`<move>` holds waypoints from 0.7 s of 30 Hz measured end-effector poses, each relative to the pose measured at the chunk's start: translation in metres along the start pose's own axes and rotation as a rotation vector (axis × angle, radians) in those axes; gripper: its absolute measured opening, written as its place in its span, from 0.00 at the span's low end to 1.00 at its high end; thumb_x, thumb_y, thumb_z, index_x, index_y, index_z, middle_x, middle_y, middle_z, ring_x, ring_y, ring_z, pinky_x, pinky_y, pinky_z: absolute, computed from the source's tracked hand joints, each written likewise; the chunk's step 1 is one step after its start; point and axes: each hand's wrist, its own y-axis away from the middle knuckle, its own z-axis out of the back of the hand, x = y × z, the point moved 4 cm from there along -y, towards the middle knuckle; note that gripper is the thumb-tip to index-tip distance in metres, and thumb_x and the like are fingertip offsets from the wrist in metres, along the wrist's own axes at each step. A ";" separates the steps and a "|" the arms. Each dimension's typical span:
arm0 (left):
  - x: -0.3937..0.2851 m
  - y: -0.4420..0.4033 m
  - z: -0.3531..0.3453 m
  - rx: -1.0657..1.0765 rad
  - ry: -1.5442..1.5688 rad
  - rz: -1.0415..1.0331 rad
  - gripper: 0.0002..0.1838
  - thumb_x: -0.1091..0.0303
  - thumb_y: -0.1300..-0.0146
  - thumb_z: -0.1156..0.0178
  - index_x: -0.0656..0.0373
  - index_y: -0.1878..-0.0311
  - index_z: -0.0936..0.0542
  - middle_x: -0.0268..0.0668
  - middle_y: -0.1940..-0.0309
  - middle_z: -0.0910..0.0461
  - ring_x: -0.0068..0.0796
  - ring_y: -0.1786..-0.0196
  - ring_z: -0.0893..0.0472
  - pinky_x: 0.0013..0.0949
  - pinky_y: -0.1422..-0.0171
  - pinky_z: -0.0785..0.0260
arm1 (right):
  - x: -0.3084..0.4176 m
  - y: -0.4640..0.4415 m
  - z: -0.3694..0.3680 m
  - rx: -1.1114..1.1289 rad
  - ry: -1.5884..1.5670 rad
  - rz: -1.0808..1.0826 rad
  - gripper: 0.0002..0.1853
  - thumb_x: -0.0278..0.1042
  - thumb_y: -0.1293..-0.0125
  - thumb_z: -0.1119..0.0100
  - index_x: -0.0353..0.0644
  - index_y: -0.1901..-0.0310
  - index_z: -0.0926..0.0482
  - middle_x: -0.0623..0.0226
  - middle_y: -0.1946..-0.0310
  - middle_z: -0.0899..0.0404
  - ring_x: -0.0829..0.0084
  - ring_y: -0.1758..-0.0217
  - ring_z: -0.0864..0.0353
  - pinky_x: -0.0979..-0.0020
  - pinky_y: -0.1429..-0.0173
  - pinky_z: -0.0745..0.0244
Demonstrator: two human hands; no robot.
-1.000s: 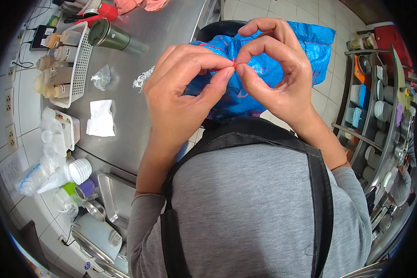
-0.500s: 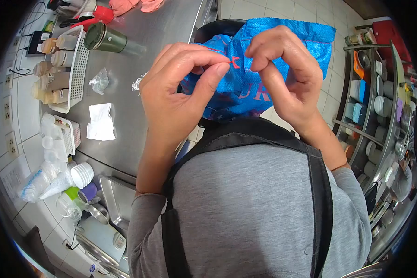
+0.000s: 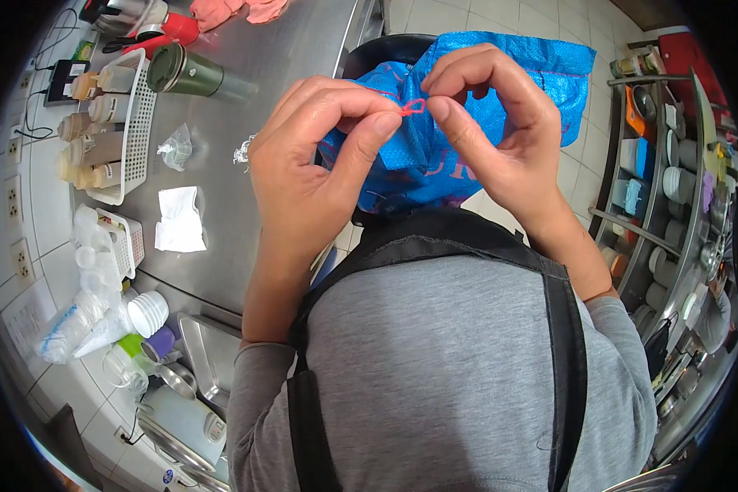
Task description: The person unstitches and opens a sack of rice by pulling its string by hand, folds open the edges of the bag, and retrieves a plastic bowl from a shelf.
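Observation:
Between the thumb and index finger of my left hand [image 3: 320,148] is pinched a thin red string [image 3: 414,107], which forms a small loop past the fingertips. My right hand [image 3: 504,123] is held just beside that loop, its thumb and index finger curved with a small gap between them. Whether a fingertip touches the loop is hard to make out. Under and behind both hands stands a blue woven plastic bag [image 3: 541,74] with pinkish lettering, partly covered by my hands. A red thread also shows along the bag near my left fingers.
On the steel counter [image 3: 246,205] to the left are a green tumbler [image 3: 184,70], a white basket [image 3: 139,123] of sauce bottles, a small plastic bag [image 3: 176,148], white paper [image 3: 180,219] and crumpled foil [image 3: 243,149]. Shelves of dishes [image 3: 672,180] stand right.
The red string now shows as a clear loop beyond my left fingertips. My right hand has shifted slightly left, and its thumb and index finger have parted beside the loop.

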 end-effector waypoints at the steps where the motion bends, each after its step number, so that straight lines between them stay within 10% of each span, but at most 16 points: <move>1: 0.000 -0.001 -0.001 -0.018 0.005 0.004 0.04 0.73 0.38 0.30 0.62 0.63 0.14 0.35 0.66 0.16 0.25 0.62 0.20 0.28 0.55 0.29 | 0.001 0.001 0.000 -0.011 0.017 -0.010 0.06 0.19 0.37 0.34 0.36 0.60 0.19 0.63 0.57 0.18 0.74 0.58 0.22 0.73 0.54 0.29; 9: -0.001 -0.002 -0.003 -0.022 0.010 0.022 0.02 0.75 0.40 0.30 0.62 0.65 0.14 0.35 0.68 0.16 0.25 0.65 0.20 0.27 0.59 0.27 | 0.025 0.000 0.007 -0.108 0.210 0.369 0.10 0.17 0.47 0.31 0.37 0.62 0.17 0.55 0.49 0.21 0.70 0.55 0.22 0.72 0.53 0.26; 21: -0.002 -0.002 -0.005 -0.032 0.017 0.003 0.03 0.74 0.41 0.29 0.62 0.66 0.14 0.35 0.69 0.16 0.25 0.65 0.20 0.28 0.59 0.27 | 0.023 0.001 0.000 -0.069 0.385 0.193 0.11 0.20 0.57 0.29 0.41 0.68 0.13 0.58 0.49 0.22 0.68 0.56 0.23 0.70 0.54 0.27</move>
